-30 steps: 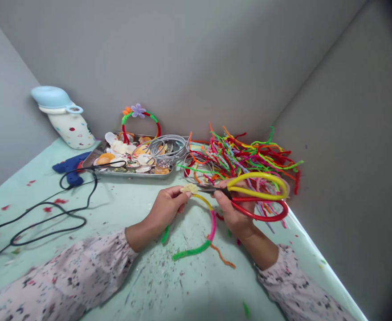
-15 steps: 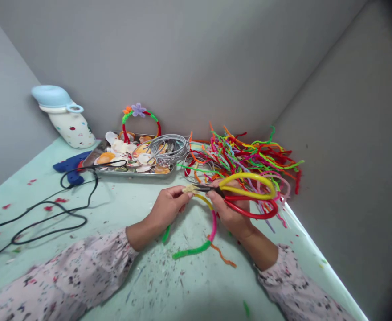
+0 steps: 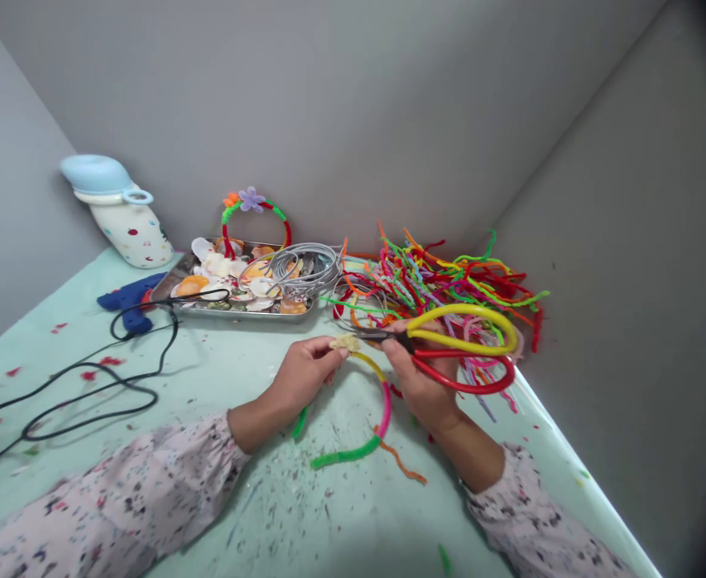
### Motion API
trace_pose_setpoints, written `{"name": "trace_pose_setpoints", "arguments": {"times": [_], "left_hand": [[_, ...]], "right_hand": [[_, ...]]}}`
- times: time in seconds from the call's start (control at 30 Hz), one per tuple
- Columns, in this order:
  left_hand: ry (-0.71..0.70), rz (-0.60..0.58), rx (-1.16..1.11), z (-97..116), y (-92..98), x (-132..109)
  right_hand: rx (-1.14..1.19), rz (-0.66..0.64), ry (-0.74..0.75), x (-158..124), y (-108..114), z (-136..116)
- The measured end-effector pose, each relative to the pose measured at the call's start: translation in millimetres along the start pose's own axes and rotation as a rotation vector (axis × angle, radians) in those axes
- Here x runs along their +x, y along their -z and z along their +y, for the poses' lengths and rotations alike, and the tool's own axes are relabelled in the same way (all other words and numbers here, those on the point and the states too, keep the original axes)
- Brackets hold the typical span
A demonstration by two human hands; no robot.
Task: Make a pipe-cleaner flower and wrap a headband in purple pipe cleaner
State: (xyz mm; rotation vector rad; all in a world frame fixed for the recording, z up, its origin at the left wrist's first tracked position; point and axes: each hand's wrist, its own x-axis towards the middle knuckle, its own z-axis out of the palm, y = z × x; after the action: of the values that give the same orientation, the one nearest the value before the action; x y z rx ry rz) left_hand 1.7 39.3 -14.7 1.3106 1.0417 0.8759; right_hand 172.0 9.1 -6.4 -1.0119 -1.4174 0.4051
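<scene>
My left hand [image 3: 301, 375] pinches a small beige fuzzy piece [image 3: 345, 343] at the top of a curved hoop wrapped in yellow, pink and green pipe cleaner [image 3: 380, 409]. My right hand [image 3: 424, 379] grips large scissors with one yellow and one red loop handle [image 3: 462, 349]. Their dark blades point left and meet the beige piece at my left fingertips. Both hands hover just above the pale green table [image 3: 221, 377].
A heap of coloured pipe cleaners [image 3: 443, 277] lies behind the scissors. A metal tray [image 3: 233, 285] holds shells, wire coils [image 3: 305, 265] and a decorated hoop [image 3: 253, 213]. A blue glue gun [image 3: 127, 301] with black cord [image 3: 88, 381] and a white-and-blue bottle [image 3: 118, 213] sit left.
The scissors shifted slightly, left and then back right, with the handles spreading a little wider. My left hand kept its pinch on the beige piece.
</scene>
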Motion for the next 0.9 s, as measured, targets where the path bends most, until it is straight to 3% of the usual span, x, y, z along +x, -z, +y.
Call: {"name": "trace_pose_setpoints", "arguments": {"times": [0.1,0.3,0.47,0.7,0.83,0.9], "left_hand": [[0.002,-0.003,0.011,1,-0.3,0],[0.017,0.004,-0.009,3,-0.9,-1],[-0.002,-0.019,-0.010,2,-0.4,-1],[0.015,0.014,-0.107,5,-2.4,-2],[0.022,0.052,-0.178,4,-2.0,-2],[0.018,0.054,-0.214,4,-1.4,-2]], "right_hand": [[-0.026,-0.095,0.017,-1,-3,-1],[-0.104,0.078,0.038,3,-2,-2],[-0.029,-0.071,0.002,-7,-6,1],[-0.269,0.234,0.064,7,10,23],[-0.452,0.098,0.188,19,30,37],[-0.419,-0.091,0.271,23,40,44]]}}
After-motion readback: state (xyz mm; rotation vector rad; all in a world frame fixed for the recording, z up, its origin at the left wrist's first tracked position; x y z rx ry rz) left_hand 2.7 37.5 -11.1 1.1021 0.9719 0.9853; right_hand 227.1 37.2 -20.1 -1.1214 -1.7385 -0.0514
